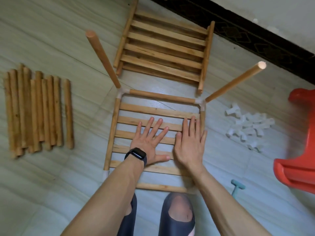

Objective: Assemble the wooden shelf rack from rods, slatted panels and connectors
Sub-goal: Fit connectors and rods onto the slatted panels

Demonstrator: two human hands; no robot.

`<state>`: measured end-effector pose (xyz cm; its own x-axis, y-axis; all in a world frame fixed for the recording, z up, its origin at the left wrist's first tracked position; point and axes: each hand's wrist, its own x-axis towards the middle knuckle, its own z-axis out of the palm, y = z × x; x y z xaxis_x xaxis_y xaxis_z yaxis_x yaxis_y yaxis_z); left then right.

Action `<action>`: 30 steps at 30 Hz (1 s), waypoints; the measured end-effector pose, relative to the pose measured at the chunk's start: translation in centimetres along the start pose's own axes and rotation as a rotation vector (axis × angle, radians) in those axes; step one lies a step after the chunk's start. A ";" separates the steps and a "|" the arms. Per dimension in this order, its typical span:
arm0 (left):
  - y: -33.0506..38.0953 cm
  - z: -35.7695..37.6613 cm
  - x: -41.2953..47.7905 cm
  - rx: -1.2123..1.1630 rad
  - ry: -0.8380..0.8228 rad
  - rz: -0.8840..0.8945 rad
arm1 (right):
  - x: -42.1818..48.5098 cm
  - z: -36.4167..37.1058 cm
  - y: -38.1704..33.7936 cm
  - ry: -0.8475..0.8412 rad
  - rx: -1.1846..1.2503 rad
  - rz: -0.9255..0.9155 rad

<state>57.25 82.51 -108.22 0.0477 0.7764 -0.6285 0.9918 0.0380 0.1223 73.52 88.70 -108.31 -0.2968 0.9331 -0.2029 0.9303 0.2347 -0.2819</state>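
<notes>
Left hand (150, 145), right hand (189, 147) — flat on slatted panel (153, 110).

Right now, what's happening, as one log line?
left hand: flat on slatted panel | right hand: same | upright rods: two at far corners | loose rods: left | connectors: right

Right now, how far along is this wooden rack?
Done: one slatted panel lies inside a frame of rods joined by corner connectors, with two upright rods at the far corners. In hand: the left hand and right hand press flat on that panel. Left: no uprights show at the near corners, and the spare panels, loose rods and pile of white connectors lie unused.
</notes>
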 end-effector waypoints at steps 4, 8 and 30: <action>-0.2 0.4 0.1 -0.012 0.010 0.005 | -2.3 2.1 0.0 -0.072 -0.107 -0.063; -0.2 0.7 0.0 -0.014 -0.012 0.026 | -2.5 2.6 0.2 -0.097 -0.166 -0.083; -17.0 1.5 -11.6 -0.612 0.216 -0.868 | -1.3 1.8 -0.3 -0.080 -0.095 -0.049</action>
<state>40.05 71.94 -104.15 -0.7229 0.4254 -0.5445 0.4468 0.8889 0.1012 73.19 86.93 -109.64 -0.3552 0.8959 -0.2667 0.9294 0.3079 -0.2036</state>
